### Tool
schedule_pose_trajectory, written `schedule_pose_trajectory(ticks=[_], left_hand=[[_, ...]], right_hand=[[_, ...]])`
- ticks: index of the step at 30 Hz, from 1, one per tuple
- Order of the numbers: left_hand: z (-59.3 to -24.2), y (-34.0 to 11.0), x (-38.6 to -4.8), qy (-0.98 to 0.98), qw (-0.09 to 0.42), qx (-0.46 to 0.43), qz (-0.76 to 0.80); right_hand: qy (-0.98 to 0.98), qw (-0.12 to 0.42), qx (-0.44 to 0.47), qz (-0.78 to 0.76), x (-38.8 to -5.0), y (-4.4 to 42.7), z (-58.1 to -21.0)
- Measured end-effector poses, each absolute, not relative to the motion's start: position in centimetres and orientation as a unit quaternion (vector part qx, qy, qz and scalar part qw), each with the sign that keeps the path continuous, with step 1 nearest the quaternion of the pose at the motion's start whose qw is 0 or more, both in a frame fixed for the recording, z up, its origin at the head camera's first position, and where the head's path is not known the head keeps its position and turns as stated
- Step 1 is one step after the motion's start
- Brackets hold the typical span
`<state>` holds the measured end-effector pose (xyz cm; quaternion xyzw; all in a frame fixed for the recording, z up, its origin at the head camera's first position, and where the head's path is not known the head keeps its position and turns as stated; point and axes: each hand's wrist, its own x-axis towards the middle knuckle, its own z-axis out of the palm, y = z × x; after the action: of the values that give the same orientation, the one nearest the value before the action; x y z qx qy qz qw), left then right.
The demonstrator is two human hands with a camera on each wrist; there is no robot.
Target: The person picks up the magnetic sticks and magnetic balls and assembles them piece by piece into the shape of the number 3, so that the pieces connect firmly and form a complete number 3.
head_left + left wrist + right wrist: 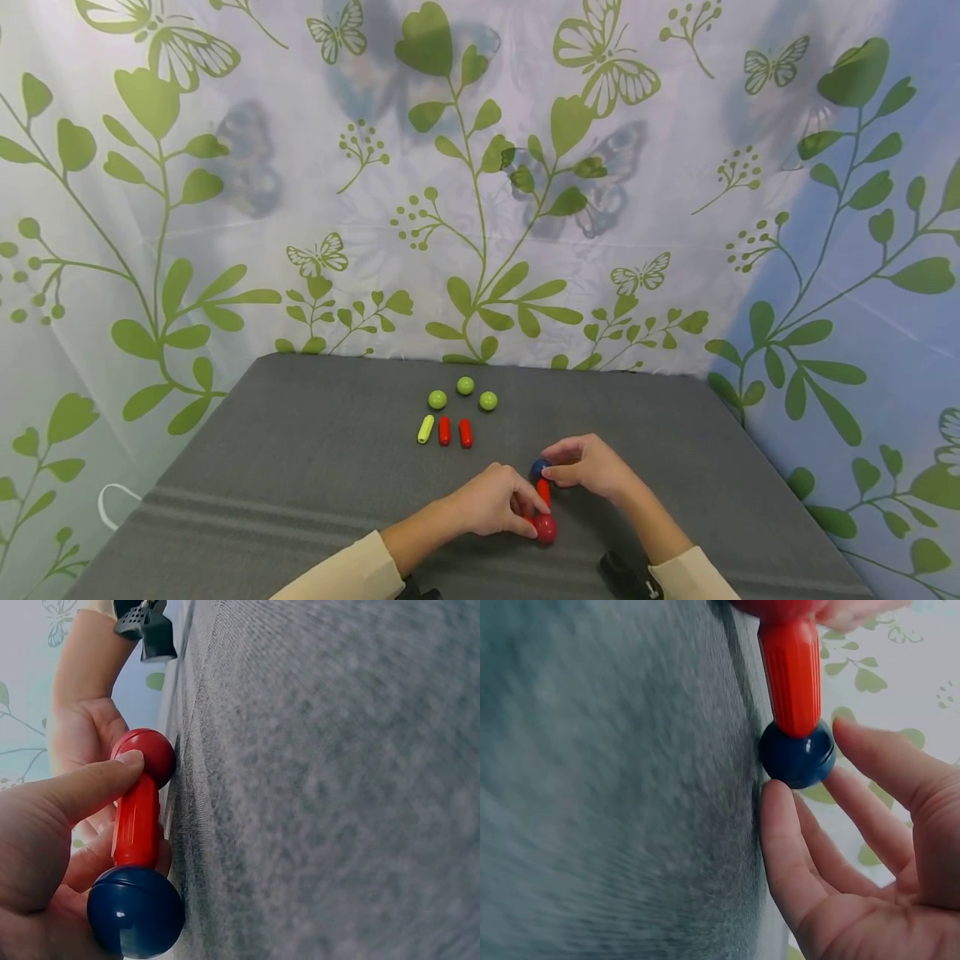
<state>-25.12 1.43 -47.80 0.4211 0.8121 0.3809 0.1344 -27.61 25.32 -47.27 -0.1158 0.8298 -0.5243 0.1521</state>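
Observation:
A ridged red rod [136,825] joins a red ball [546,528] and a dark blue ball [136,913], low over the grey surface. My left hand [501,500] holds the red ball from the left, a fingertip lying on it near the rod. A bit of red shows between the left fingers; I cannot tell whether it is a second rod. At the far end of the rod, my right hand [588,465] pinches the blue ball between thumb and fingers. The right wrist view shows the right fingertips [778,796] against that ball.
Farther back lie three green balls [465,386]. In front of them are a yellow-green rod [425,429] and two red rods [445,431]. A leaf-patterned curtain [495,183] stands behind the grey table [315,467].

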Motion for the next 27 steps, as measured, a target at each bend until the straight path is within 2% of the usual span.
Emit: schedule_pose_trajectory(ticks=[12, 27], left_hand=[[-47.3, -0.5, -25.7, 0.812, 0.119, 0.385, 0.423], [-47.4, -7.1, -29.1, 0.866, -0.011, 0.257, 0.429]], right_hand=[[0.837, 0.113, -0.069, -0.531, -25.4, 24.3, -46.9], [0.838, 0.096, -0.042, -0.535, -23.0, 23.7, -46.9]])
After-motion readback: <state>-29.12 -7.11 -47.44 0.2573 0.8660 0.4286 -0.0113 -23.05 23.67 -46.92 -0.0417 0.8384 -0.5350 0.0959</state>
